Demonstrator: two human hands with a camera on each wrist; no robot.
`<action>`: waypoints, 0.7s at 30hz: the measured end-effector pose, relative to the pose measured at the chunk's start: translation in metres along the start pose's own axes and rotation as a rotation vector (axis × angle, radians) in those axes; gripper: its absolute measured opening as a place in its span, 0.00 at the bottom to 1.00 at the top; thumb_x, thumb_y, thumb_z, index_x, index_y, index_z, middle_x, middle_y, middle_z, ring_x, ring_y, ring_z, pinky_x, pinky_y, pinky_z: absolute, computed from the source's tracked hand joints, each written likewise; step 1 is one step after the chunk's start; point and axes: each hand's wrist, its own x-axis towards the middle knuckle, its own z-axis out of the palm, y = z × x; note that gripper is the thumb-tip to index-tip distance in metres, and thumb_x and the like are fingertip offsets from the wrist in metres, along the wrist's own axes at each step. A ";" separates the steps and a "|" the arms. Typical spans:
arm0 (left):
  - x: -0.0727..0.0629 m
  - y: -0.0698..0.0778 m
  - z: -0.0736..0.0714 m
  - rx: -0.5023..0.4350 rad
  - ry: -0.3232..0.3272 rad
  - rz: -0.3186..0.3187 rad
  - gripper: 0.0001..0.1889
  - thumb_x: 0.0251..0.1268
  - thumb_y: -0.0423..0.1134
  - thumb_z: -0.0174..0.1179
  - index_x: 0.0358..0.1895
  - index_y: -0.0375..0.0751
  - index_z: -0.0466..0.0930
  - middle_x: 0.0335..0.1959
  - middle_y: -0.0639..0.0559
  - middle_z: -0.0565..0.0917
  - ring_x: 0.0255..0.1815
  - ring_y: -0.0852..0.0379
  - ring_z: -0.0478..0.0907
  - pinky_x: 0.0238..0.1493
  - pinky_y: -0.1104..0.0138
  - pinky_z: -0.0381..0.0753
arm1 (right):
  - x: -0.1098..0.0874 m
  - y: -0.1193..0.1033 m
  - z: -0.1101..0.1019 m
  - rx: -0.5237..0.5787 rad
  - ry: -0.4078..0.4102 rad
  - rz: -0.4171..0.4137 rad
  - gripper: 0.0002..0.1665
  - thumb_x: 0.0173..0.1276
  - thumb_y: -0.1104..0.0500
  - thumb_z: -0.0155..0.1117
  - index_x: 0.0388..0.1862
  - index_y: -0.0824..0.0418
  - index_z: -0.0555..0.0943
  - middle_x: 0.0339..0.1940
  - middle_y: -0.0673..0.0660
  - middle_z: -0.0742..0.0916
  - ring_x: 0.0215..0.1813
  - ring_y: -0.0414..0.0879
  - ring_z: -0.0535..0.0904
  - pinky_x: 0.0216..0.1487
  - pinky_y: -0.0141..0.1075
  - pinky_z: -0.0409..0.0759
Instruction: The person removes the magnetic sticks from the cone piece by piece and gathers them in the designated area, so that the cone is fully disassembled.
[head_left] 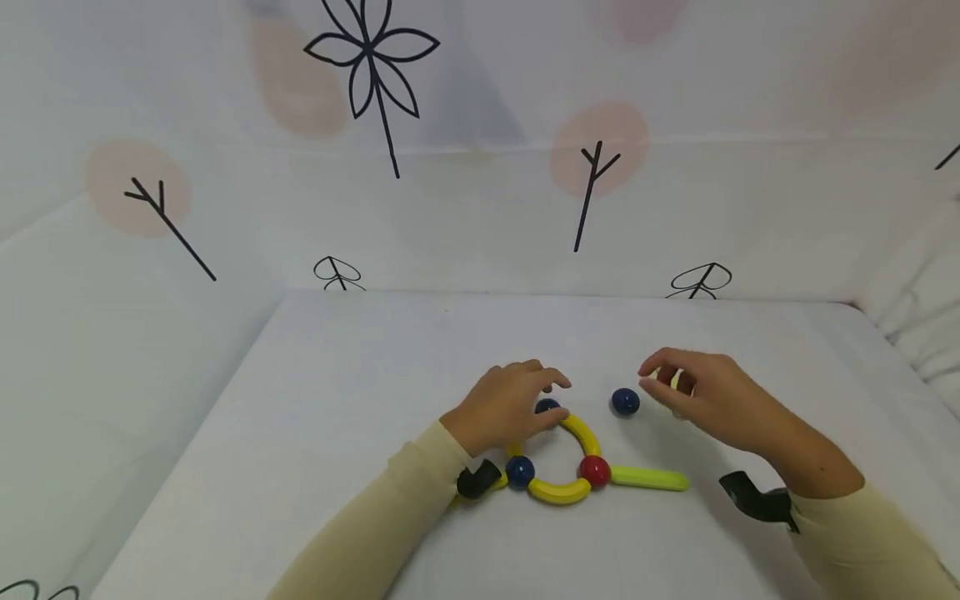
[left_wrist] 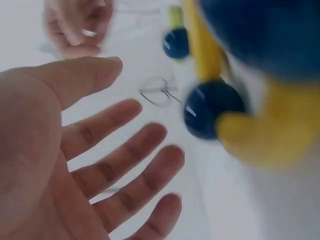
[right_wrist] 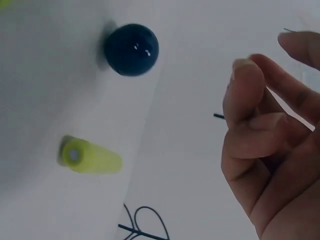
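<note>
A ring of yellow curved rods (head_left: 560,493) joined by balls lies on the white surface. Its left blue ball (head_left: 520,472), red ball (head_left: 595,472) and far blue ball (head_left: 547,406) show. From the red ball a lime-green straight rod (head_left: 648,477) points right. My left hand (head_left: 506,408) hovers over the ring's left side, fingers spread and holding nothing, covering part of it. A loose blue ball (head_left: 626,402) lies right of the ring. Just beyond it, my right hand (head_left: 693,387) is raised with loosely curled fingers and nothing in them.
A second lime-green rod (right_wrist: 95,156) lies near the loose ball, mostly hidden behind my right hand in the head view. Another yellow rod (head_left: 495,482) runs left from the ring, partly under my left wrist. Printed cloth (head_left: 480,217) hangs behind the table.
</note>
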 end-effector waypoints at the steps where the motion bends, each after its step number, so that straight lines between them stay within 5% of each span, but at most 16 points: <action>1: -0.001 0.004 -0.001 -0.007 0.003 0.026 0.20 0.70 0.56 0.61 0.61 0.57 0.79 0.47 0.59 0.84 0.42 0.64 0.79 0.48 0.67 0.78 | -0.003 -0.002 0.004 0.007 -0.040 -0.010 0.13 0.70 0.51 0.67 0.49 0.56 0.82 0.33 0.50 0.83 0.28 0.40 0.74 0.26 0.31 0.75; 9: -0.011 0.033 0.005 0.042 -0.054 0.158 0.13 0.66 0.57 0.63 0.47 0.58 0.85 0.36 0.64 0.84 0.32 0.71 0.76 0.34 0.75 0.71 | -0.013 0.006 0.037 0.127 -0.338 -0.049 0.19 0.58 0.46 0.77 0.43 0.52 0.82 0.34 0.46 0.82 0.30 0.38 0.74 0.29 0.29 0.76; 14: -0.015 0.040 0.017 0.125 -0.056 0.206 0.15 0.63 0.60 0.65 0.47 0.58 0.84 0.26 0.67 0.78 0.23 0.71 0.70 0.24 0.77 0.66 | -0.012 0.006 0.052 0.135 -0.387 -0.096 0.16 0.55 0.48 0.79 0.37 0.49 0.82 0.29 0.43 0.81 0.31 0.36 0.73 0.32 0.28 0.75; 21: -0.016 0.038 0.021 0.148 -0.044 0.225 0.16 0.61 0.57 0.68 0.45 0.55 0.84 0.26 0.66 0.81 0.25 0.72 0.70 0.24 0.79 0.65 | -0.011 -0.003 0.062 0.130 -0.368 -0.136 0.11 0.58 0.50 0.77 0.34 0.48 0.81 0.26 0.40 0.80 0.30 0.33 0.74 0.32 0.27 0.76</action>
